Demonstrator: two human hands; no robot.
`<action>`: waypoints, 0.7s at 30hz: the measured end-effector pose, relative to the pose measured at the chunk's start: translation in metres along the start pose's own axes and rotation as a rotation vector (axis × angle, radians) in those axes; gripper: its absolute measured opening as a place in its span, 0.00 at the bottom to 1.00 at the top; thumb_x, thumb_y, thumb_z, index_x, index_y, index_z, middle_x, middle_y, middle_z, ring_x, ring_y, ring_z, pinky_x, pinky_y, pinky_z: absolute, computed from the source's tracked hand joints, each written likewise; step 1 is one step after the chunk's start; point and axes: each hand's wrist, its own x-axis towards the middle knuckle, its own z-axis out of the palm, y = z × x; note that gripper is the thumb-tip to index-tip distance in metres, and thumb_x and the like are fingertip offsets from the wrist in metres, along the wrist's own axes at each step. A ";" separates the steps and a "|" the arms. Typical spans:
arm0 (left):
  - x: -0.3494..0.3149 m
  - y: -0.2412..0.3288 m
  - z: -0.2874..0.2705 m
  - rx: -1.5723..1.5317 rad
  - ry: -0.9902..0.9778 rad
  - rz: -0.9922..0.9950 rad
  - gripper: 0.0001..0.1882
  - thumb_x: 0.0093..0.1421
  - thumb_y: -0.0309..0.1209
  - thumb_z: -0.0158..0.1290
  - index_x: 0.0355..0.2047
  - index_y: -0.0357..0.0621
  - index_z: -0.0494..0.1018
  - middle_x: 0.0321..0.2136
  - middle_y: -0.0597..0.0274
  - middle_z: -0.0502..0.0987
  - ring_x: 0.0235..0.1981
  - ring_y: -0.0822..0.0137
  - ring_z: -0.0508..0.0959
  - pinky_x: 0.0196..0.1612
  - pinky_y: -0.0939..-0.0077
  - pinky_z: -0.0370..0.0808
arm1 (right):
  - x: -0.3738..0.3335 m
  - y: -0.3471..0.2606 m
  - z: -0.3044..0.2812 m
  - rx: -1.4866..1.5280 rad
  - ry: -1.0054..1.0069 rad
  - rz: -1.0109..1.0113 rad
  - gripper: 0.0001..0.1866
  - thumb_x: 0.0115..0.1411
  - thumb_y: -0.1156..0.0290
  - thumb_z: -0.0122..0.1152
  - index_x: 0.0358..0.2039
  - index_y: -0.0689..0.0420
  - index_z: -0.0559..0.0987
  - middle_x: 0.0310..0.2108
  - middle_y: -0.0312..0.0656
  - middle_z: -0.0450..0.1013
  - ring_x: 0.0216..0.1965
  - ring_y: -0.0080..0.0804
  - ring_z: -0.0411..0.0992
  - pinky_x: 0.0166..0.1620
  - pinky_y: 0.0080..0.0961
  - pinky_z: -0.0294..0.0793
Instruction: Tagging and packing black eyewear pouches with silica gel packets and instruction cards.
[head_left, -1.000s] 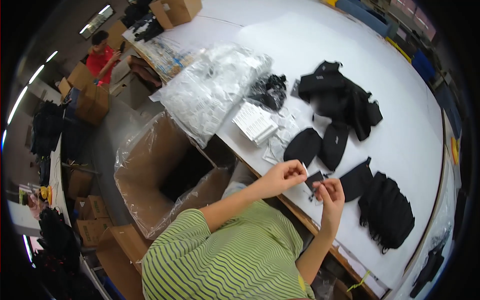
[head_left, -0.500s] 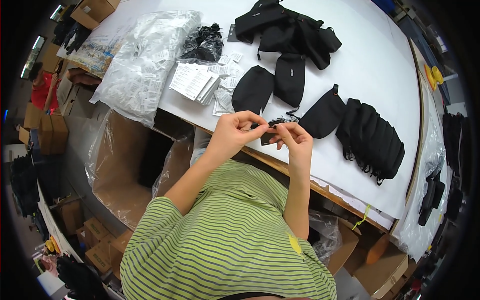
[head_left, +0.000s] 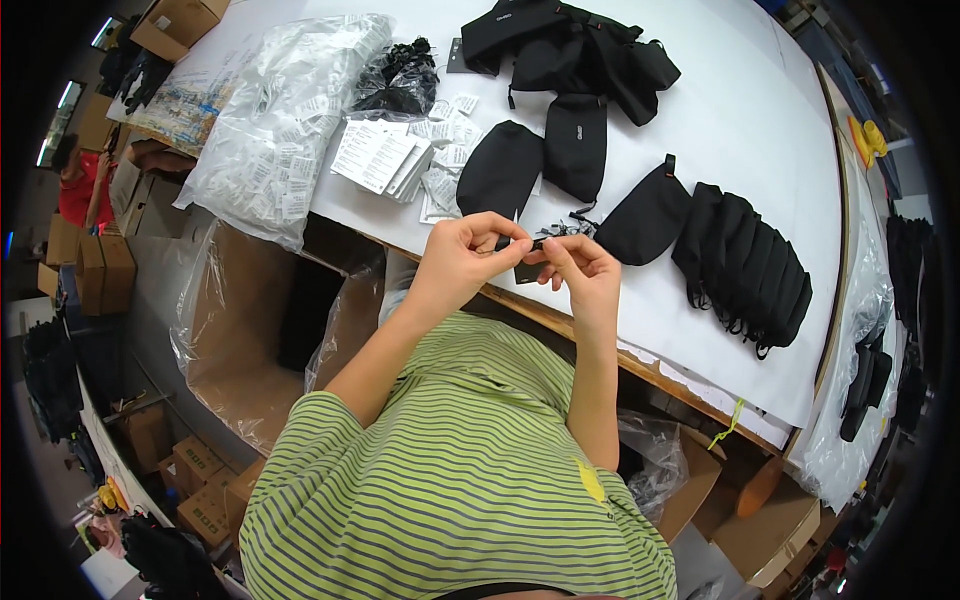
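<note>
My left hand [head_left: 460, 262] and my right hand [head_left: 588, 278] meet above the table's near edge, thumbs and fingertips pinched on a small black piece [head_left: 503, 243] that spans the short gap between them. Below my fingers hangs a dark card [head_left: 527, 273], apparently a hang tag; how it joins the piece is hidden. Just beyond lie a black pouch [head_left: 500, 170], another black pouch [head_left: 577, 150] with a small pale mark, and a small heap of dark cords [head_left: 568, 230]. To the right lies a black pouch with a loop tab [head_left: 645, 215].
A row of black pouches [head_left: 745, 265] lies at the right. More black pouches [head_left: 580, 55] are heaped at the back. Stacked white printed cards [head_left: 378, 160], a large clear bag of labels [head_left: 290, 120] and a bag of black cords [head_left: 400, 80] lie left. A plastic-lined carton [head_left: 235, 330] stands below.
Both hands stay pinched together on the black piece, with slight shifts of the fingers. The whole view has shifted slightly.
</note>
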 end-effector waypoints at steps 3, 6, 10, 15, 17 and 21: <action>0.000 0.000 0.001 -0.004 0.000 -0.022 0.05 0.54 0.27 0.58 0.28 0.37 0.77 0.12 0.82 0.53 0.16 0.86 0.50 0.20 0.84 0.46 | -0.001 -0.003 0.002 -0.007 0.000 -0.002 0.08 0.57 0.68 0.62 0.28 0.61 0.78 0.25 0.42 0.78 0.20 0.17 0.69 0.24 0.13 0.62; -0.001 -0.002 0.002 -0.023 0.000 -0.018 0.04 0.54 0.24 0.58 0.30 0.36 0.77 0.12 0.83 0.53 0.15 0.87 0.51 0.19 0.85 0.45 | -0.002 -0.004 0.003 -0.023 0.003 -0.006 0.08 0.57 0.70 0.62 0.28 0.62 0.78 0.24 0.40 0.77 0.22 0.18 0.70 0.24 0.13 0.64; -0.006 0.007 0.010 0.033 0.035 0.015 0.04 0.54 0.24 0.58 0.29 0.36 0.77 0.12 0.82 0.53 0.16 0.87 0.50 0.19 0.85 0.45 | -0.004 -0.005 0.008 0.018 0.028 -0.071 0.07 0.57 0.72 0.62 0.28 0.63 0.78 0.23 0.39 0.77 0.23 0.18 0.71 0.26 0.14 0.66; -0.007 0.006 0.017 0.069 0.084 0.064 0.04 0.55 0.25 0.58 0.30 0.36 0.77 0.13 0.82 0.53 0.16 0.87 0.50 0.19 0.85 0.46 | -0.007 -0.010 0.011 -0.347 0.124 -0.277 0.06 0.56 0.74 0.61 0.27 0.64 0.77 0.23 0.38 0.76 0.22 0.18 0.71 0.28 0.14 0.69; -0.007 0.003 0.018 0.090 0.087 0.082 0.04 0.55 0.25 0.58 0.30 0.37 0.77 0.13 0.82 0.53 0.16 0.87 0.50 0.19 0.85 0.46 | -0.007 -0.014 0.010 -0.414 0.118 -0.309 0.06 0.56 0.74 0.62 0.27 0.64 0.78 0.23 0.38 0.76 0.22 0.18 0.71 0.28 0.14 0.69; -0.006 0.005 0.017 0.105 0.068 0.082 0.04 0.55 0.25 0.58 0.30 0.36 0.77 0.13 0.82 0.53 0.16 0.87 0.50 0.19 0.85 0.46 | -0.004 -0.010 0.005 -0.272 0.078 -0.248 0.06 0.56 0.74 0.62 0.27 0.64 0.77 0.23 0.38 0.77 0.22 0.18 0.71 0.28 0.14 0.68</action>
